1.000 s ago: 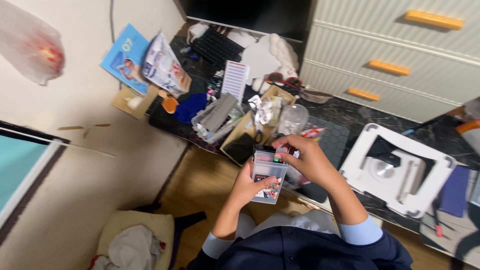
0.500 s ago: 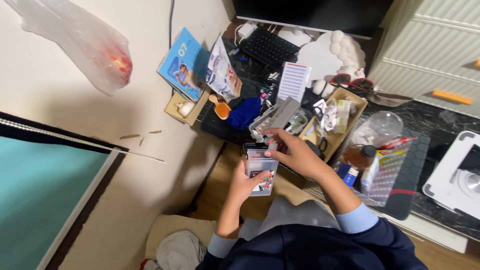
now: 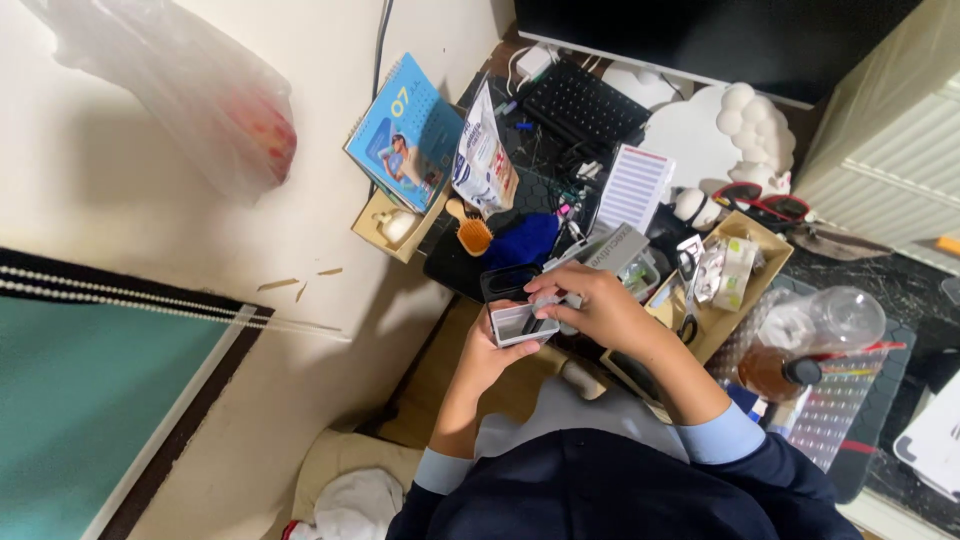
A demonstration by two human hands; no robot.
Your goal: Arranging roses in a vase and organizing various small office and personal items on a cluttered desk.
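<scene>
Cradling a small clear plastic case (image 3: 522, 322) from below, the left hand (image 3: 487, 352) has fingers wrapped around it; the right hand (image 3: 597, 310) pinches its top edge, near the cluttered desk (image 3: 560, 150) by a black keyboard (image 3: 583, 103).

Within the left grip (image 3: 488, 352) and right grip (image 3: 590, 305) sits a small case (image 3: 520, 322), pale grey with a dark inside. Past the right grip lie a black keyboard (image 3: 585, 105) and a white notepad (image 3: 634, 187) ruled in thin lines with a red top edge. Beyond the left grip are a royal-blue cloth (image 3: 520, 242), an orange brush (image 3: 474, 236) and a sky-blue calendar (image 3: 405, 140). The cuffs (image 3: 725, 436) are light blue, the sleeves navy. Right of the right grip the tabletop (image 3: 905, 275) is black, veined with white.
</scene>
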